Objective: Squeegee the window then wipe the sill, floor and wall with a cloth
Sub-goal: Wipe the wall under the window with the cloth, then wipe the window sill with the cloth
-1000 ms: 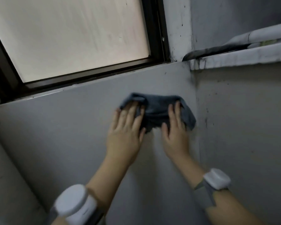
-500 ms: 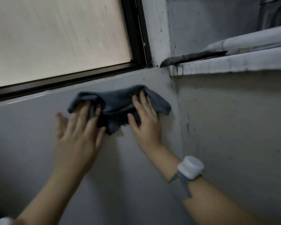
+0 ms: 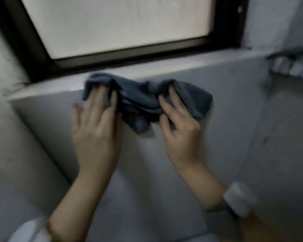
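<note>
A crumpled blue-grey cloth (image 3: 140,98) is pressed against the grey wall (image 3: 226,105) just under the window sill (image 3: 164,67). My left hand (image 3: 96,126) presses flat on the cloth's left end, fingertips tucked into its folds. My right hand (image 3: 178,126) pinches the cloth's right part with fingers and thumb. The cloth's top edge touches the sill's front lip. Above the sill is the frosted window pane (image 3: 115,23) in a dark frame (image 3: 138,55). The frame is motion-blurred.
A side wall (image 3: 16,154) closes in on the left and another wall (image 3: 287,137) on the right, forming a corner. A pale ledge (image 3: 290,65) juts out at the upper right. White bands sit on both wrists.
Both hands have slid the cloth leftward along the wall, away from the right corner, and slightly up against the sill's edge. The view has swung left too.
</note>
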Tool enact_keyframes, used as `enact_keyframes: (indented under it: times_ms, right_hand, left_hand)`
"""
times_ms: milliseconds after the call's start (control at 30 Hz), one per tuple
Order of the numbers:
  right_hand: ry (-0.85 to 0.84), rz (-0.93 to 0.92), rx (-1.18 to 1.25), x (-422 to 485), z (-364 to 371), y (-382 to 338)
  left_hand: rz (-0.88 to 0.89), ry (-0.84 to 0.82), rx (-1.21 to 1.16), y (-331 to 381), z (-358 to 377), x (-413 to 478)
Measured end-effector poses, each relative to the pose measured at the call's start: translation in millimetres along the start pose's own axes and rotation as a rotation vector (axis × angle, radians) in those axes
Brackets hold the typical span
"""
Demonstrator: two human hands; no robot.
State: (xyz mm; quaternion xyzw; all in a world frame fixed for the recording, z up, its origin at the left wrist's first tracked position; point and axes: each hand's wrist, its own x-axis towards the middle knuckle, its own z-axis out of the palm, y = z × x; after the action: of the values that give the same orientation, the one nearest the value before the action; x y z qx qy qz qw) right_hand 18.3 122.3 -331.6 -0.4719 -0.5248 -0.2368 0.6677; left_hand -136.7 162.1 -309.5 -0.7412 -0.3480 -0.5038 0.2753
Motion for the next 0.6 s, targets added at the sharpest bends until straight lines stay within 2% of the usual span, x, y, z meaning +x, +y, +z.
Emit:
enact_keyframes:
  times_ms: [100,200,267,367,500,600]
  right_hand:
    - [-0.139,0.119,0.029,25,-16,-33]
    - [-0.22,0.304,0.082,52,-32,-61]
    - [-0.233,0.55,0.195,84,-39,-89]
    - [-0.219,0.871,0.332,144,-54,-134]
    - [-0.316,1.068,0.387,206,-74,-174]
    - [-0.496,1.177,0.491,249,-97,-197]
  left_hand:
    - [-0.093,-0.115,-0.063,6,-34,28]
    - [-0.391,-0.247,-0.289,28,-67,60]
    - [-0.656,-0.284,-0.469,33,-96,99]
    - [-0.886,-0.365,-0.65,35,-137,167]
    - [-1.065,-0.651,-0.818,39,-181,238]
    - [-1.072,-0.846,-0.9,49,-210,287]
